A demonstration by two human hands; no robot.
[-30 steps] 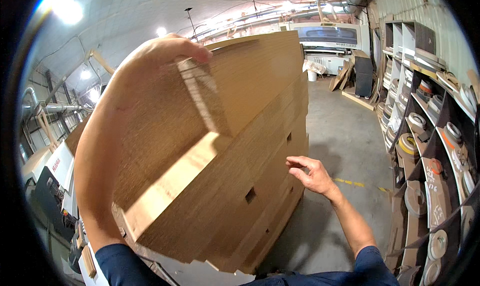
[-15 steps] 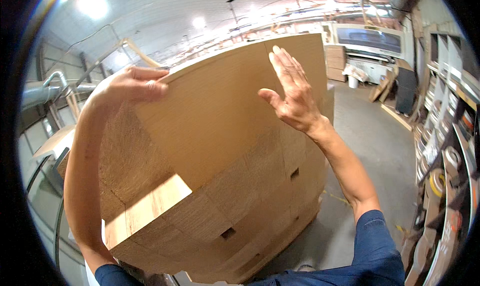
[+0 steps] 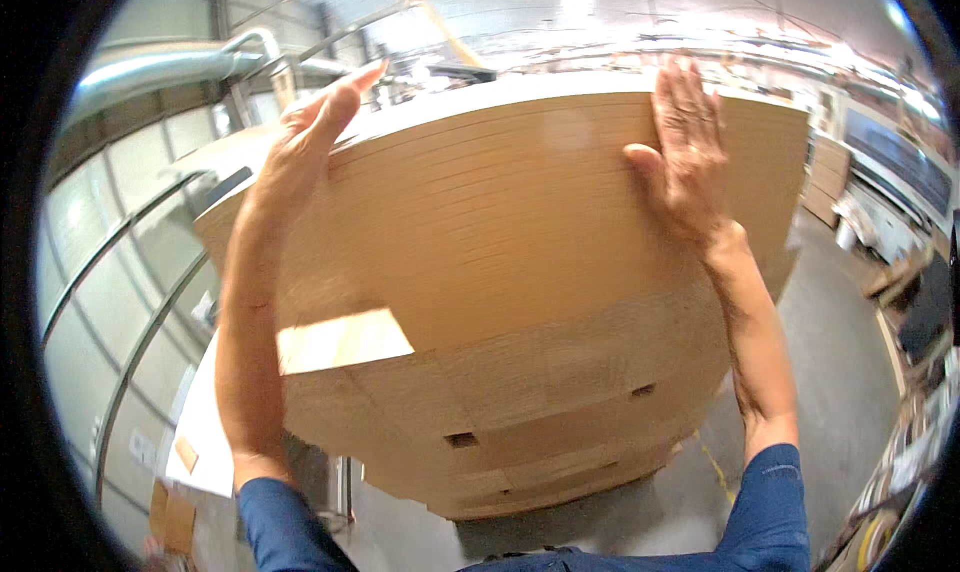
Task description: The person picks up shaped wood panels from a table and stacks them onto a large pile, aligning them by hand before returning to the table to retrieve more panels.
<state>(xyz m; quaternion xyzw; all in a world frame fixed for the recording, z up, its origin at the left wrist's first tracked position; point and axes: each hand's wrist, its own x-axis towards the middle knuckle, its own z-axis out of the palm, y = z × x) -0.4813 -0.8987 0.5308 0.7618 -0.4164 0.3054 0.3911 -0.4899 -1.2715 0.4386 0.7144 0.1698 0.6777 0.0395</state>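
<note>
A tall stack of brown boards (image 3: 500,192) fills the middle, thin layers showing along its near side and a white surface on top. My right hand (image 3: 690,177) lies flat against the upper part of that side, fingers stretched up to the top edge and thumb out to the left. My left hand (image 3: 318,127) is at the top left edge, its fingers straight and pointing away over the white top; whether it touches is hard to see. Neither hand holds anything. Under the boards is a pale wooden block face (image 3: 345,340) above coarser brown blocks (image 3: 560,397) with small square holes.
A black metal rail (image 3: 150,337) and a silver duct (image 3: 150,77) run along the left wall. At the right stand a large machine with a dark window (image 3: 895,157) and leaning panels (image 3: 925,307). Grey floor (image 3: 840,372) lies between them and the stack.
My view has swung left, showing more of the white top and left wall. My left hand has turned from curling over the board corner to stretched fingers; the right stays flat on the side.
</note>
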